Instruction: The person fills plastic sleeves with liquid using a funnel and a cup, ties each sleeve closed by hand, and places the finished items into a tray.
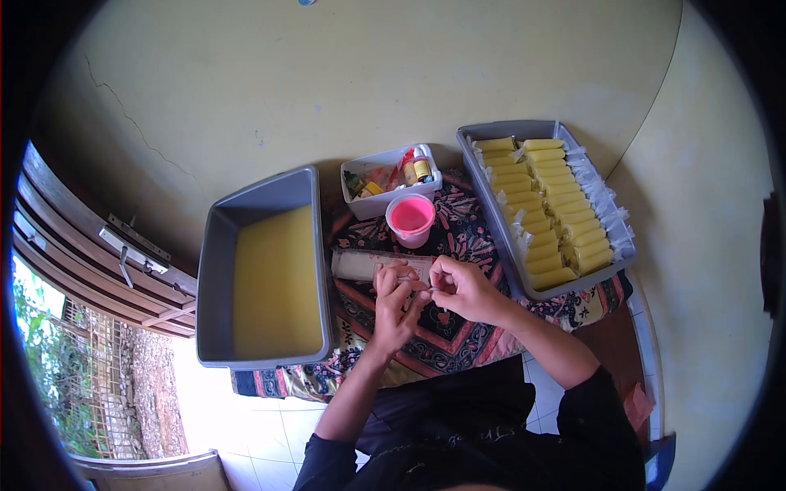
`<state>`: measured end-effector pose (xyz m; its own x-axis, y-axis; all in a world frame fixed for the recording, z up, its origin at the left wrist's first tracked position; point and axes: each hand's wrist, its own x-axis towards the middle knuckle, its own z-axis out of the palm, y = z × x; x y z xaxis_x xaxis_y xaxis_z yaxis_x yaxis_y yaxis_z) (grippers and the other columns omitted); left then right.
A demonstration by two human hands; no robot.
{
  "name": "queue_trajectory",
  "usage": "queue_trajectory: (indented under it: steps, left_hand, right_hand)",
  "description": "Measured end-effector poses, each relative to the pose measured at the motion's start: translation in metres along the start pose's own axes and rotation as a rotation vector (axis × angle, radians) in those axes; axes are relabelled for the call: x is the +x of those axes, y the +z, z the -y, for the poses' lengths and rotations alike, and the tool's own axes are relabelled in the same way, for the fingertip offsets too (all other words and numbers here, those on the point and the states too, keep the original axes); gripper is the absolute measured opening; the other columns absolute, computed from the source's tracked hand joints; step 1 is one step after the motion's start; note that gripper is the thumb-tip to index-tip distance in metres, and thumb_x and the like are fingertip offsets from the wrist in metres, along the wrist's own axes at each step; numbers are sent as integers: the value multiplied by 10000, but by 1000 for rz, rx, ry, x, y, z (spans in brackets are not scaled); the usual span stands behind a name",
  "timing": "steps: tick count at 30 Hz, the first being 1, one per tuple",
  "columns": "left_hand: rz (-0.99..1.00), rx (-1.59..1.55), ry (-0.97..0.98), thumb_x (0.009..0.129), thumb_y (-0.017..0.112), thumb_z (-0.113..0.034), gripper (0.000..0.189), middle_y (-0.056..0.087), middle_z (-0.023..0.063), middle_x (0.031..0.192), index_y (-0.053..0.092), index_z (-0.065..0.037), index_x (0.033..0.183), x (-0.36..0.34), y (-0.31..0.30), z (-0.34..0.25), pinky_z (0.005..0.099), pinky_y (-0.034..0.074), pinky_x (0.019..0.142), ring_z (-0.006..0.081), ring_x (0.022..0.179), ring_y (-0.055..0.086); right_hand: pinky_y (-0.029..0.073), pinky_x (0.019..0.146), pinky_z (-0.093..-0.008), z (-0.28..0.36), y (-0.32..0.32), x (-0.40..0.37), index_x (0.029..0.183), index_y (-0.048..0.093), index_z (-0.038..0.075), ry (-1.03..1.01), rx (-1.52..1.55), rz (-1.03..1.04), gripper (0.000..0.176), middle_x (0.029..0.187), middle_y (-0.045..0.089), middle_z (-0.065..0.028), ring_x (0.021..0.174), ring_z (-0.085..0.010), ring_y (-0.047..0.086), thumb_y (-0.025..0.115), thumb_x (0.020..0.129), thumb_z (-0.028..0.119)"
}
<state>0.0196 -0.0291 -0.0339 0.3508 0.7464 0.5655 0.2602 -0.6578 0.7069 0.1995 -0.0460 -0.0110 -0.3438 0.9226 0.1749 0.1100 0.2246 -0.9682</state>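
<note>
My left hand (pixel 399 304) and my right hand (pixel 460 289) meet over the middle of the cloth-covered table, fingertips almost touching. Both are closed in a pinch. Whatever thin, pale thing lies between the fingertips is too small to make out. Just behind them, partly hidden by the fingers, a flat pack of clear plastic bags (pixel 357 265) with red print lies on the patterned cloth (pixel 483 334). Beyond it stands a white tub with a pink inside (pixel 412 215).
On the left, a deep grey bin (pixel 326 286) contains yellow liquid. Another grey bin (pixel 501 214) on the right has rows of filled yellow plastic tubes (pixel 585 211) with tied ends. A white box (pixel 364 208) of bottles and packets stands against the wall. A shutter (pixel 98 254) is far left.
</note>
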Motion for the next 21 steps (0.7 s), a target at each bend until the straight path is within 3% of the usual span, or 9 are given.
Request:
queue_trajectory:
  steps: [3, 5, 8, 12, 14, 18, 20, 21]
  left_hand:
    - [-7, 123, 50, 775, 676, -107, 98, 543, 91, 989, 641, -48, 846, 1, 3, -3, 495, 262, 1049, 311, 1139, 477]
    - [-33, 163, 58, 768, 670, -87, 91, 549, 83, 971, 640, -56, 847, 2, 7, -6, 522, 229, 1065, 304, 1122, 492]
    - [-46, 118, 24, 757, 679, -83, 97, 549, 83, 959, 641, -54, 841, 3, 7, -4, 523, 230, 1066, 305, 1117, 499]
    - [-40, 129, 52, 749, 701, -91, 126, 550, 86, 961, 636, -56, 851, 2, 3, -3, 515, 258, 1032, 297, 1077, 502]
    - [-91, 40, -3, 709, 711, -74, 146, 557, 93, 944, 622, -40, 820, 1, 3, 1, 489, 312, 994, 295, 1040, 515]
    - [-107, 47, 23, 680, 704, -52, 154, 564, 100, 930, 609, -27, 800, -1, 6, 6, 463, 355, 955, 296, 1011, 526]
    - [-128, -2, -15, 662, 703, -43, 167, 575, 103, 918, 605, -22, 795, -2, 5, 10, 445, 369, 947, 300, 995, 534]
    - [-128, -1, -16, 662, 703, -43, 167, 575, 103, 918, 605, -22, 795, -1, 4, 10, 445, 369, 947, 300, 995, 534]
  right_hand:
    - [459, 603, -241, 4, 8, -2, 889, 457, 22, -34, -172, -91, 186, 767, 501, -14, 680, -62, 530, 596, 805, -69]
    - [469, 593, -293, 7, 15, -2, 905, 482, 3, -154, -358, -269, 159, 715, 528, -122, 645, -217, 587, 592, 800, -42]
    - [488, 629, -316, 4, 24, -2, 943, 518, -11, -298, -414, -419, 139, 772, 570, -142, 717, -260, 623, 558, 816, -52]
    - [504, 661, -336, 11, 8, -3, 1003, 571, -42, -242, -394, -242, 168, 804, 603, -154, 746, -267, 643, 534, 838, -47]
    - [502, 665, -275, 10, 2, -5, 1044, 623, -27, 5, 86, -65, 204, 868, 616, -108, 742, -155, 632, 519, 869, -44]
    - [507, 657, -260, 0, 5, -3, 1036, 638, -26, 14, -59, -121, 184, 890, 632, -95, 746, -136, 633, 559, 870, -31]
    - [502, 617, -254, -3, 4, -1, 946, 641, -39, -242, -328, -181, 96, 860, 642, -90, 712, -125, 627, 606, 864, -2]
    - [502, 617, -254, -3, 4, 0, 946, 641, -39, -242, -327, -180, 96, 860, 642, -90, 712, -125, 627, 606, 864, -2]
